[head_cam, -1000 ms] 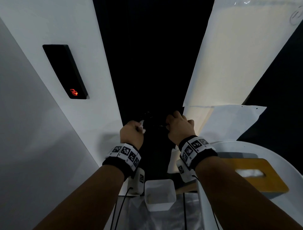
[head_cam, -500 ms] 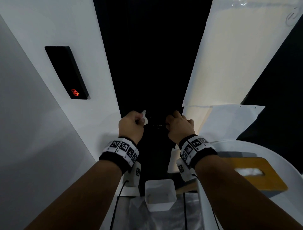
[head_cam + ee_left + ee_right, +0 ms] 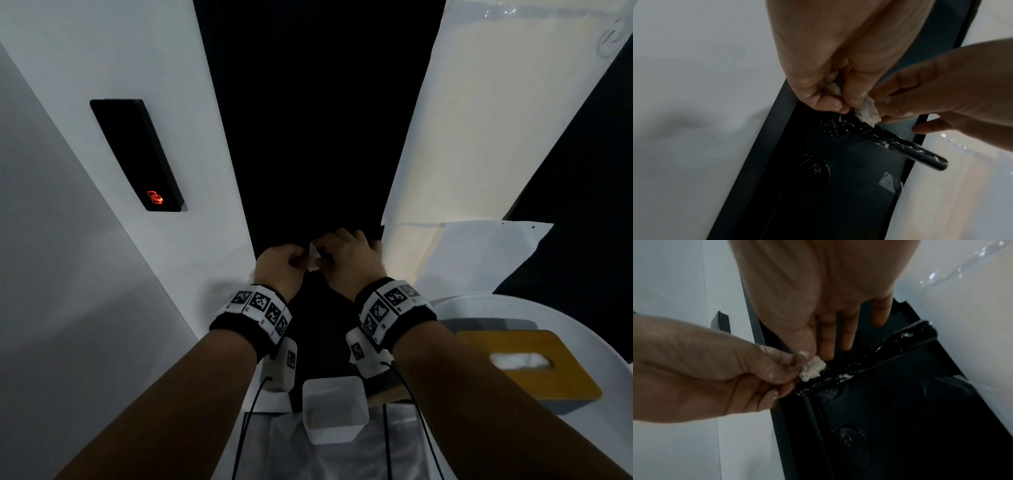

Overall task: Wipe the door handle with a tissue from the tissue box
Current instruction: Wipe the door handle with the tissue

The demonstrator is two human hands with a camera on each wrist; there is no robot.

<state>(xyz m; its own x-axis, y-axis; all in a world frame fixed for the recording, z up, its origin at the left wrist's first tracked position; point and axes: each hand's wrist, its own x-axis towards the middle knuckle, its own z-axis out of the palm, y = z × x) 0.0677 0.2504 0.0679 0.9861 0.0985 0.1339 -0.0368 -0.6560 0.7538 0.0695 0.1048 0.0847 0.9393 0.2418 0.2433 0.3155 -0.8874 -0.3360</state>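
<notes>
My left hand (image 3: 281, 270) is curled, thumb and fingertips pinching a small, crumpled wad of white tissue (image 3: 867, 113) that looks wet and shredded. The wad sits right at my fingertips and presses against the door handle (image 3: 894, 142) near its round base, the end closest to my left hand. My right hand (image 3: 346, 260) is close beside the left, almost knuckle to knuckle; its thumb (image 3: 805, 339) and first finger meet the same wad from the other side, while its other fingers (image 3: 846, 337) stretch out fairly straight over the handle. I cannot tell whether the right hand truly has hold of the tissue or only touches it.

The handle is a dark lever that runs from under my fingers out to the right, past my right hand, flecked along its length with white bits. It is fixed to a dark door (image 3: 838, 203), and just below my hands on that door is a round lock plate (image 3: 813, 175).

Beyond my left hand, up on the white wall, a black panel (image 3: 137, 154) shows a small red light. Below and to the right of my right wrist, the yellow-topped tissue box (image 3: 534, 370) stands on a round white table (image 3: 599, 325), a tissue showing in its slot. Between my forearms, nearer to me, is a small white container (image 3: 334, 411).
</notes>
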